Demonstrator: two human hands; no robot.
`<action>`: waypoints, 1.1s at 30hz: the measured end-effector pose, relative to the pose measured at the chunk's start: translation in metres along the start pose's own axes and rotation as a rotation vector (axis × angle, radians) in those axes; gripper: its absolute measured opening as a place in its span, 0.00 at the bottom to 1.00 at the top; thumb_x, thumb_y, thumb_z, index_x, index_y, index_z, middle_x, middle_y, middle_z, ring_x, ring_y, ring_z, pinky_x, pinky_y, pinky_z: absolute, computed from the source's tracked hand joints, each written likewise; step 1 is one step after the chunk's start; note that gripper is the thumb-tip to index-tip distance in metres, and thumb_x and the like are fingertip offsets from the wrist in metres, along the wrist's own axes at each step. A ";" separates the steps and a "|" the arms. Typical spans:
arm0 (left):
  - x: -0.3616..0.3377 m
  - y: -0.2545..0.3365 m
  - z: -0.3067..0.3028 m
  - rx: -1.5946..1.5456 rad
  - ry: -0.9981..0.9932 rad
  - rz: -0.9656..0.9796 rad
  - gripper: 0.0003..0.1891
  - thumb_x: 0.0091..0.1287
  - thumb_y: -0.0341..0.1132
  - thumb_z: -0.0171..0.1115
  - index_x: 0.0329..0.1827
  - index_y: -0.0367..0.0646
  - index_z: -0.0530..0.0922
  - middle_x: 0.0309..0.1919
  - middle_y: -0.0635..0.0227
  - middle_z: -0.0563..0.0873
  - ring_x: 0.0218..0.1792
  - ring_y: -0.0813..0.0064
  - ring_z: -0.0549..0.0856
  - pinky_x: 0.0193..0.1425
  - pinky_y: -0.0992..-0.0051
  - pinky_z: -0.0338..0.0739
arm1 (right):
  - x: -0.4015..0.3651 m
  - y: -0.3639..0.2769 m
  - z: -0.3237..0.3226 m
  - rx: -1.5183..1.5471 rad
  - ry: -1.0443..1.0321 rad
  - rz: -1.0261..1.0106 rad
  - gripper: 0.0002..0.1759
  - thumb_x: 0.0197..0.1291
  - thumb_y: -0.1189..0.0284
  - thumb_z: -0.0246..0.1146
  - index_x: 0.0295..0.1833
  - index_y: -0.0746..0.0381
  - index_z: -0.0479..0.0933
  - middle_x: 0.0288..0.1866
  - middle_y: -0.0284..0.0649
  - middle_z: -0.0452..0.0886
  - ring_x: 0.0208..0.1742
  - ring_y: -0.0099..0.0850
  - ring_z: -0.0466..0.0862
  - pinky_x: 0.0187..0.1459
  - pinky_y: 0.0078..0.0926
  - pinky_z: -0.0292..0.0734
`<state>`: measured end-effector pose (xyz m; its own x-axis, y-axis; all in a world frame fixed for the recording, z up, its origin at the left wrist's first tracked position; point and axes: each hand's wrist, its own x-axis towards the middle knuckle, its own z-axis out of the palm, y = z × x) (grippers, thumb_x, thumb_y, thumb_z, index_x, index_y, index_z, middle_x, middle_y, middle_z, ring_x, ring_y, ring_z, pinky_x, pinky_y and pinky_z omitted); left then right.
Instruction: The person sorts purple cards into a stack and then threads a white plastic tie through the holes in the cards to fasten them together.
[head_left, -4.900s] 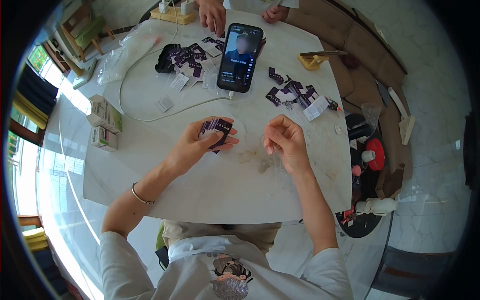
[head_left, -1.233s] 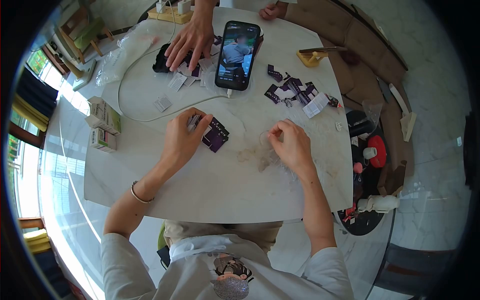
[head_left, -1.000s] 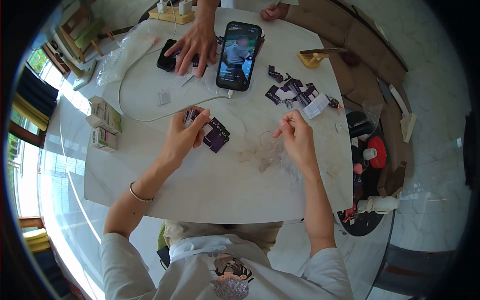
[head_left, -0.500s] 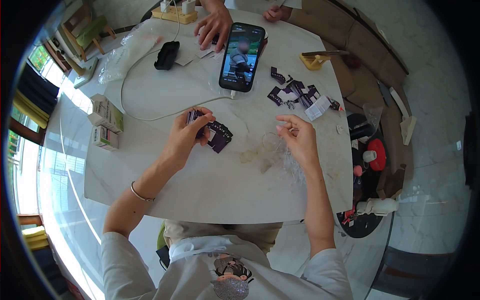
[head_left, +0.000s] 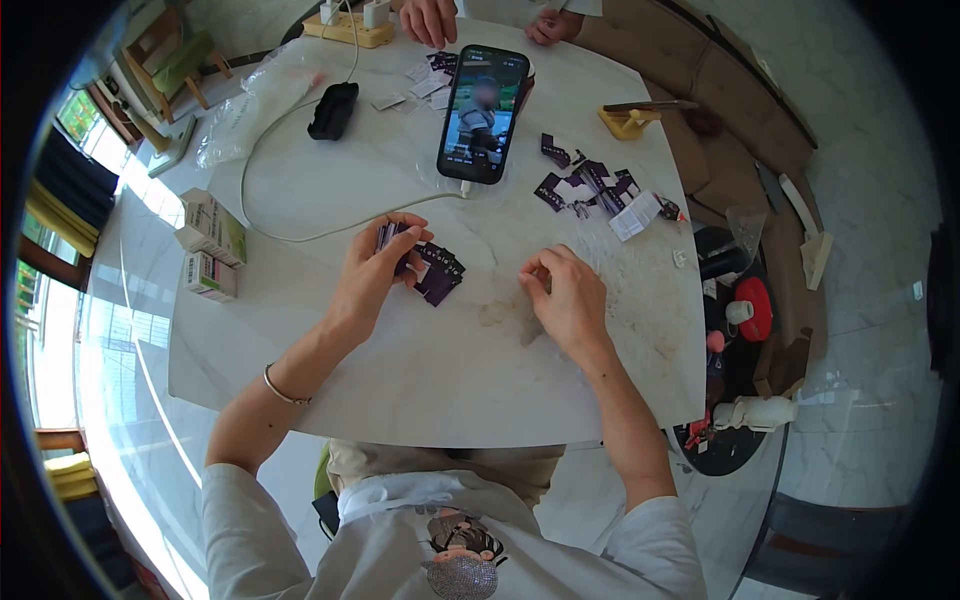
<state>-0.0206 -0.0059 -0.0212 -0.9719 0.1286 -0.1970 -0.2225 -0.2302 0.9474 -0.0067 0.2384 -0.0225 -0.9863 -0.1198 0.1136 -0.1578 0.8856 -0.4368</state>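
My left hand is wrapped round a stack of dark purple cards, left of the table's middle. Against its fingers, more purple cards with pale lettering lie fanned on the marble table. My right hand is over the table to the right, thumb and fingertips pressed together; whatever they may hold is too small to make out. Behind my right hand lies some thin clear plastic, partly covered. A heap of purple cards and white slips is at the back right.
A phone with a cable stands at the back middle. Beyond it are a person's hands, cards and slips. Small boxes are at left, a black case and plastic bag behind, a yellow stand at right.
My right hand has moved left and its fingers have closed. The co-worker's hand has drawn back from the far cards, uncovering them. My left hand has barely moved.
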 end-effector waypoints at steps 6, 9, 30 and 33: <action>0.001 -0.006 0.000 -0.031 0.015 0.027 0.12 0.75 0.36 0.52 0.54 0.40 0.76 0.48 0.63 0.81 0.37 0.81 0.78 0.39 0.77 0.75 | 0.000 0.000 0.002 0.010 0.112 0.021 0.06 0.59 0.70 0.69 0.37 0.57 0.78 0.39 0.33 0.80 0.34 0.34 0.84 0.35 0.35 0.77; 0.002 -0.010 0.001 -0.062 0.047 0.066 0.13 0.75 0.35 0.50 0.56 0.38 0.74 0.48 0.63 0.81 0.38 0.80 0.81 0.40 0.77 0.77 | 0.001 0.004 0.002 0.006 0.078 0.014 0.07 0.59 0.70 0.69 0.37 0.58 0.78 0.39 0.33 0.79 0.35 0.35 0.84 0.35 0.36 0.77; 0.009 -0.026 -0.002 -0.027 0.088 0.310 0.15 0.79 0.35 0.47 0.63 0.39 0.70 0.54 0.61 0.79 0.44 0.77 0.81 0.48 0.74 0.80 | 0.001 0.007 0.004 -0.010 0.115 -0.016 0.05 0.60 0.69 0.68 0.40 0.56 0.79 0.37 0.33 0.80 0.33 0.36 0.85 0.33 0.35 0.77; 0.010 -0.030 -0.002 0.064 0.071 0.409 0.15 0.80 0.35 0.47 0.65 0.39 0.69 0.55 0.62 0.78 0.45 0.78 0.81 0.49 0.75 0.79 | 0.004 0.004 -0.001 -0.122 0.268 0.064 0.06 0.60 0.68 0.68 0.40 0.56 0.79 0.39 0.34 0.80 0.34 0.38 0.86 0.33 0.36 0.78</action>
<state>-0.0236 0.0003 -0.0522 -0.9826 -0.0284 0.1835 0.1856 -0.1881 0.9645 -0.0114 0.2421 -0.0229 -0.9436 0.0468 0.3277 -0.0723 0.9369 -0.3421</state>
